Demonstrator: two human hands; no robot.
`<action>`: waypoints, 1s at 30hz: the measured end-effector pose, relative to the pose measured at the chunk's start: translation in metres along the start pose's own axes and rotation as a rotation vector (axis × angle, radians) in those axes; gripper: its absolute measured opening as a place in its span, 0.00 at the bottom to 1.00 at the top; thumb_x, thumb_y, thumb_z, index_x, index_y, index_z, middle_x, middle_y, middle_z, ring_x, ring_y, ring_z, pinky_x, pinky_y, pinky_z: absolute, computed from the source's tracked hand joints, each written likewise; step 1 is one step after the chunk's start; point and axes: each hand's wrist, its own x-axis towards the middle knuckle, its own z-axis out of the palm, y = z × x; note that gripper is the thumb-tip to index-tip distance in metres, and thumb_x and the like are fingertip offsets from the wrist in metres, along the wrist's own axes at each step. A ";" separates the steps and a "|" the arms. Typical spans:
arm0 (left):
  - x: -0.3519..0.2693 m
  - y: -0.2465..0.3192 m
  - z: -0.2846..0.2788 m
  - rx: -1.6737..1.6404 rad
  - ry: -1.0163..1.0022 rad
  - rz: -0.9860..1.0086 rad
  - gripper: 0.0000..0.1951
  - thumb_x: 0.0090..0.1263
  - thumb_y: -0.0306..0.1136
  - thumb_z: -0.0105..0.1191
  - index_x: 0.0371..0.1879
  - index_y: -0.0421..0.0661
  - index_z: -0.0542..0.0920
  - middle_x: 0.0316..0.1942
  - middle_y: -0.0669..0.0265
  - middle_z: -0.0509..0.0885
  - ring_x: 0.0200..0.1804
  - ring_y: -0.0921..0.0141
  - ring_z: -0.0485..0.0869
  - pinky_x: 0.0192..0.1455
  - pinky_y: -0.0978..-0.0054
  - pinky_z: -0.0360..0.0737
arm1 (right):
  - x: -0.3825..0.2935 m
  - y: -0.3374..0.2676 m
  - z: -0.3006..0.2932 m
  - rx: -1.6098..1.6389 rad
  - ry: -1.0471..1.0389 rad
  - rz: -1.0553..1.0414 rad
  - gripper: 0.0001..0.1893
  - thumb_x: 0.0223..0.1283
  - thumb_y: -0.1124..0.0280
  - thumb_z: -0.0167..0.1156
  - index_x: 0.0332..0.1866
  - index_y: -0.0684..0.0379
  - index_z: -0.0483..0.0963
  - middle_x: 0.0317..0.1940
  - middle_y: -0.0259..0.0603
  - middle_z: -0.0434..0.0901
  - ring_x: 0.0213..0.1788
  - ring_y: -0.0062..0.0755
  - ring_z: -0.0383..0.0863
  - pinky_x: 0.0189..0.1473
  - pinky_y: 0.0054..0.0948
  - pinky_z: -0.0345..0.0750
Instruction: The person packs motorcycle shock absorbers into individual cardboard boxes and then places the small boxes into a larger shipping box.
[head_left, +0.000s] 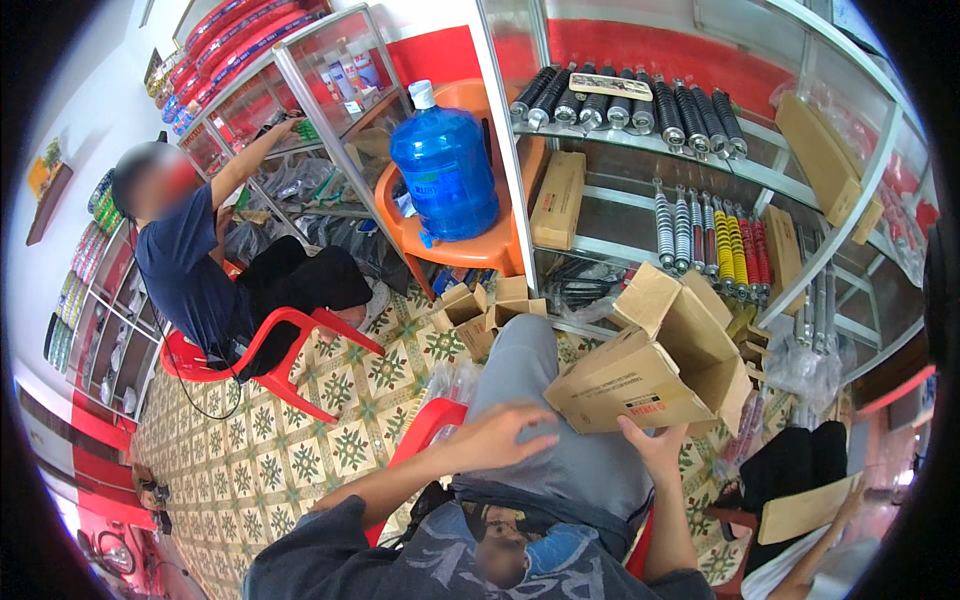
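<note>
An opened brown cardboard box (630, 382) bearing print rests tilted over my lap, its flaps spread and its mouth facing up and to the right. My right hand (654, 442) grips the box's lower edge, thumb on the printed side. Over my thigh, left of the box, my left hand (510, 439) is held with its fingers apart and nothing in it. The inside of the box lies in shade, and I see no item in it.
Motorcycle shock absorbers (622, 97) line the glass shelves ahead. A blue water jug (442, 165) stands on an orange chair (457, 255). Small opened boxes (480, 322) sit on the floor. One person (180, 247) sits at left; another person's arm (825, 532) holds a flat box at right.
</note>
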 end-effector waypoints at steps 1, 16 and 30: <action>0.005 0.009 -0.013 -0.004 -0.001 0.006 0.19 0.73 0.44 0.65 0.56 0.45 0.84 0.52 0.57 0.87 0.50 0.58 0.87 0.53 0.63 0.84 | 0.001 -0.007 0.000 -0.032 -0.024 0.017 0.26 0.49 0.71 0.81 0.53 0.68 0.80 0.46 0.42 0.85 0.47 0.31 0.85 0.55 0.33 0.80; 0.031 0.088 -0.113 0.421 0.670 0.703 0.27 0.49 0.40 0.78 0.51 0.51 0.87 0.62 0.55 0.81 0.66 0.46 0.76 0.63 0.50 0.77 | 0.026 -0.006 -0.014 -0.283 -0.497 0.438 0.32 0.59 0.58 0.75 0.66 0.61 0.76 0.60 0.44 0.82 0.62 0.32 0.82 0.66 0.33 0.78; 0.073 0.045 -0.105 0.207 0.336 0.547 0.34 0.45 0.39 0.83 0.56 0.50 0.86 0.74 0.48 0.68 0.75 0.48 0.69 0.69 0.51 0.75 | 0.055 0.083 -0.052 -0.495 -0.610 0.213 0.34 0.60 0.57 0.73 0.70 0.55 0.72 0.66 0.42 0.78 0.67 0.40 0.78 0.72 0.39 0.73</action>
